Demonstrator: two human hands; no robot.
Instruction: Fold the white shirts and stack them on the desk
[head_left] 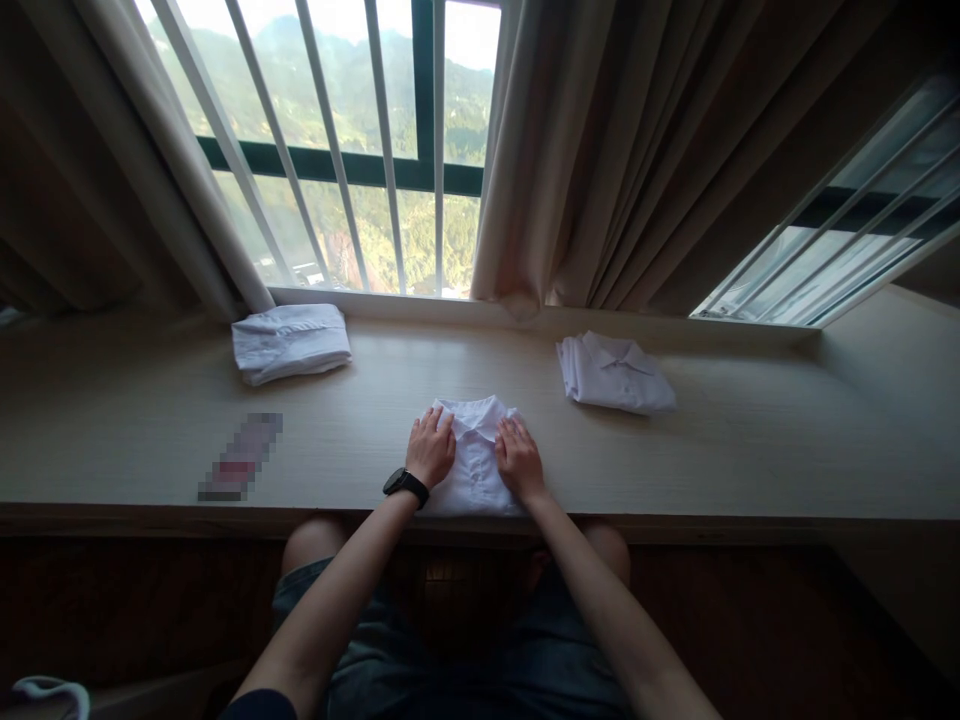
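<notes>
A long pale wooden bench [750, 460] is running the full width of the view beneath a barred window [352, 150], with beige curtains [600, 150] hanging down to its rear edge on either side of the glass. Green hills are showing through the bars.

A folded white shirt [291, 342] is lying near the rear edge of the bench, left of centre, just below the window sill. A second folded white shirt [613, 374] is lying right of centre, also toward the rear edge, its collar facing the curtains. The two are sitting well apart from each other.

Between them, and right at the front edge of the bench, a third white collared shirt [475, 470] is lying folded, collar pointing toward the window and button placket running down its middle. Its lower end is reaching the front edge of the bench.

The left hand [430, 448] is lying flat on the left half of this shirt, fingers spread and palm down, gripping nothing but pressing on the cloth. A black watch [406, 486] is sitting on that wrist. The right hand [517, 458] is lying flat on the right half in the same way, fingers extended, closed around nothing. The two hands are sitting near each other with the placket showing between them.

A small blurred-out object [241, 457] is lying toward the front edge, left of the hands.
</notes>
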